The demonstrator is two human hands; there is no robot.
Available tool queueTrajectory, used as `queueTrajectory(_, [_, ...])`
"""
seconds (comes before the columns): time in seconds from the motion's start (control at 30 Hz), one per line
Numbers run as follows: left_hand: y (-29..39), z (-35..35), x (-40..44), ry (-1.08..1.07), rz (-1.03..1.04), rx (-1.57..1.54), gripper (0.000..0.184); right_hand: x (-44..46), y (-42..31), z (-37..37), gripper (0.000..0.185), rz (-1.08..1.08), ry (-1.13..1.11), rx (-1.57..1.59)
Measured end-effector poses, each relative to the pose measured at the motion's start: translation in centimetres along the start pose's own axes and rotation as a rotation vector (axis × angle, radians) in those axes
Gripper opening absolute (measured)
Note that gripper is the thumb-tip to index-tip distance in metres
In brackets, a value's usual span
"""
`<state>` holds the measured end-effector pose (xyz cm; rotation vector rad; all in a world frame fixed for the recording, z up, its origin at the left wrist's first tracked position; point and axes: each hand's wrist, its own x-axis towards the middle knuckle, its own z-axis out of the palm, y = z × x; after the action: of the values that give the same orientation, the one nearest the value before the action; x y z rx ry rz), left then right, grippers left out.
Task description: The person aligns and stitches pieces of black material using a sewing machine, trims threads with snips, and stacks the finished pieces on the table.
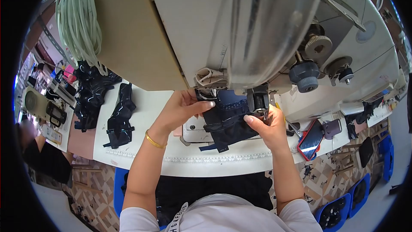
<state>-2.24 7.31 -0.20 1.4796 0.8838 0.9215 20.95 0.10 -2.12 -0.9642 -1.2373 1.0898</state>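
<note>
A dark garment piece (229, 126) with a patterned strip along its upper part lies at the working area of a sewing machine (171, 25). My left hand (182, 109) pinches its left edge, thumb on top and fingers partly hidden behind the cloth. On the other side, my right hand (269, 129) holds the right edge, its thumb over the cloth and its fingers partly behind a black machine part (259, 99). The needle area is mostly hidden beneath the machine head.
Left on the table are a dark garment piece (120, 118) and a dark pile (91, 96). A red-edged phone (310, 140) lies right. A printed ruler (219, 159) follows the front edge. Blue bins (359, 195) stand lower right. Another person's dark sleeve (48, 161) shows far left.
</note>
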Motion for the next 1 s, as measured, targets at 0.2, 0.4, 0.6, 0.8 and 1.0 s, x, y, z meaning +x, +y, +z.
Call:
queueTrajectory(0.2, [0.6, 0.0, 0.5, 0.032, 0.003, -0.110, 0.018, -0.3, 0.3, 0.4, 0.019, 0.066, -0.061, -0.008])
queueTrajectory(0.4, [-0.2, -0.4, 0.8, -0.037, -0.006, -0.099, 0.025, -0.2, 1.2, 0.5, 0.022, 0.052, -0.069, -0.051])
queueTrajectory(0.6, [0.3, -0.2, 0.8, 0.004, -0.045, -0.190, 0.033, 0.2, 0.2, 1.8, 0.024, 0.080, -0.054, 0.050])
queueTrajectory(0.8, [0.4, -0.6, 1.0, -0.016, -0.073, -0.283, 0.039, 0.3, 1.6, 1.7, 0.017, 0.074, -0.076, -0.003])
queueTrajectory(1.0, [1.1, 0.2, -0.3, -0.093, -0.002, -0.291, 0.052, 0.4, 1.6, 2.2, 0.014, 0.064, -0.072, 0.076])
